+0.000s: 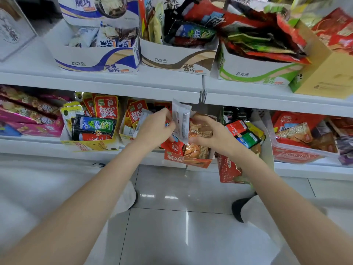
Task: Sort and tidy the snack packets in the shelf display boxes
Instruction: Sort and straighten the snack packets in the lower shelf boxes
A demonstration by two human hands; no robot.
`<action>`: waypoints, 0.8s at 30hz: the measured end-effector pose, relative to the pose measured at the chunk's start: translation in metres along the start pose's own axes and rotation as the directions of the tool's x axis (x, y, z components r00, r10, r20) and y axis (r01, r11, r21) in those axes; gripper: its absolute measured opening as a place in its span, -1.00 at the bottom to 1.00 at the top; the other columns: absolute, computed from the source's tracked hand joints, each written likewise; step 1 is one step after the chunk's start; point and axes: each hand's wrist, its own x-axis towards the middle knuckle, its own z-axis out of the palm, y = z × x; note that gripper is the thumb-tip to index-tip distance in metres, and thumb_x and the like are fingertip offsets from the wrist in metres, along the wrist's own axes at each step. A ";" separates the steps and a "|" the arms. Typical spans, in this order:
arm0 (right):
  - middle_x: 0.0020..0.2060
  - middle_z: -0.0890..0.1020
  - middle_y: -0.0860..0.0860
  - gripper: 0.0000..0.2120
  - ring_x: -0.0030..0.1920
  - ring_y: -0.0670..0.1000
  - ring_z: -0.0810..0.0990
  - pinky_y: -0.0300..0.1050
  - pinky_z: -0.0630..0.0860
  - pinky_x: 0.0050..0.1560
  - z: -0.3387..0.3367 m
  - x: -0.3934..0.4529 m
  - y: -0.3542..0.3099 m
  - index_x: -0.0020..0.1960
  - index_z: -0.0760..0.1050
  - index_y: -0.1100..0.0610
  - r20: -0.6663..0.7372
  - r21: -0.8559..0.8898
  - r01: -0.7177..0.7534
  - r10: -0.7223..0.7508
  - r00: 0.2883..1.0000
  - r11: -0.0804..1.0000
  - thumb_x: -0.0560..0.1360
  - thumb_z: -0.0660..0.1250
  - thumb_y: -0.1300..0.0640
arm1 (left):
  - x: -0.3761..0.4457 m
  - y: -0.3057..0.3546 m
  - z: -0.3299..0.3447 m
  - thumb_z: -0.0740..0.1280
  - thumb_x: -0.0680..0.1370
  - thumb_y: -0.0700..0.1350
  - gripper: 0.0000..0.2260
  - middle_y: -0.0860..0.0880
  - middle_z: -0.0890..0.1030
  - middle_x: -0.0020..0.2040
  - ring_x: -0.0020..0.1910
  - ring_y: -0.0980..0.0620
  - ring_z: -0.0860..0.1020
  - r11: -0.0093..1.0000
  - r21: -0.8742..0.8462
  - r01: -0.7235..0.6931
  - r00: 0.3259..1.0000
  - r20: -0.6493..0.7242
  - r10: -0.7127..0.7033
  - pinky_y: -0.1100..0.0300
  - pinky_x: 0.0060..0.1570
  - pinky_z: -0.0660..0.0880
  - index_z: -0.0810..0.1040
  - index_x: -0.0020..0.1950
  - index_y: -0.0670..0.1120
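Centre frame, lower shelf (pixel 47 150): left hand (pixel 152 129) grips a white packet (pixel 181 119) upright above the orange box (pixel 189 161). Right hand (pixel 208 134), fingers curled, grips brown packets (pixel 200 129) in that box. Yellow box (pixel 91 144) at left holds red packets (pixel 106 107).

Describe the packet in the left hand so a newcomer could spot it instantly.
Look at the lower shelf, centre, above the orange box. The left hand pinches a white packet, held upright. Neighbouring packets are red or orange; this one is pale with a barcode.
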 end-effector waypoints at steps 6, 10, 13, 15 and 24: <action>-0.14 0.62 -0.09 -0.82 -0.15 -0.18 0.59 -0.24 0.51 -0.07 -0.003 -0.013 -0.028 0.04 0.54 0.15 -0.181 0.226 0.072 -0.031 0.983 0.972 0.45 0.34 0.29 | -0.017 0.027 -0.048 0.25 0.57 -0.16 -0.88 -0.06 0.60 0.03 -0.20 0.06 0.65 0.986 -0.163 0.020 0.967 0.255 0.023 0.20 -0.22 0.59 0.43 0.09 -0.11; -0.15 0.53 0.04 -0.86 -0.10 0.04 0.53 -0.11 0.50 -0.12 -0.001 -0.019 -0.046 -0.03 0.58 0.21 -0.466 -0.296 0.301 -0.412 0.783 0.907 0.41 0.40 0.26 | -0.028 0.044 -0.081 0.22 0.58 -0.12 -0.77 -0.21 0.57 0.15 0.03 -0.11 0.63 0.494 -0.736 0.462 0.859 0.510 -0.044 0.14 0.00 0.59 0.46 0.21 -0.16; -0.11 0.50 0.14 -0.85 -0.14 0.04 0.50 -0.15 0.48 -0.25 -0.003 -0.019 -0.053 -0.02 0.58 0.21 -0.431 -0.522 0.371 -0.613 0.662 0.768 0.44 0.34 0.22 | -0.030 0.049 -0.091 0.23 0.56 -0.11 -0.74 -0.23 0.61 0.09 -0.02 -0.05 0.63 0.321 -0.816 0.481 0.865 0.500 -0.026 0.16 -0.03 0.59 0.51 0.16 -0.24; -0.04 0.47 0.10 -0.81 -0.10 0.01 0.49 -0.20 0.49 -0.22 -0.007 -0.017 -0.056 0.01 0.58 0.16 -0.390 -0.541 0.395 -0.638 0.664 0.742 0.47 0.25 0.15 | -0.029 0.050 -0.092 0.28 0.51 -0.25 -0.77 -0.13 0.63 0.05 -0.09 0.04 0.63 0.453 -0.794 0.405 0.897 0.442 -0.026 0.22 -0.11 0.61 0.51 0.17 -0.19; 0.06 0.62 0.11 -0.60 -0.06 -0.02 0.64 -0.18 0.58 -0.20 -0.044 -0.011 -0.091 0.27 0.41 -0.06 -0.108 0.519 0.168 -0.130 0.986 0.838 0.48 0.32 0.21 | -0.011 0.044 -0.117 0.34 0.51 -0.21 -0.80 0.11 0.57 0.02 -0.07 0.20 0.54 0.803 -0.579 0.140 0.967 0.256 0.016 0.35 -0.26 0.51 0.58 0.08 0.03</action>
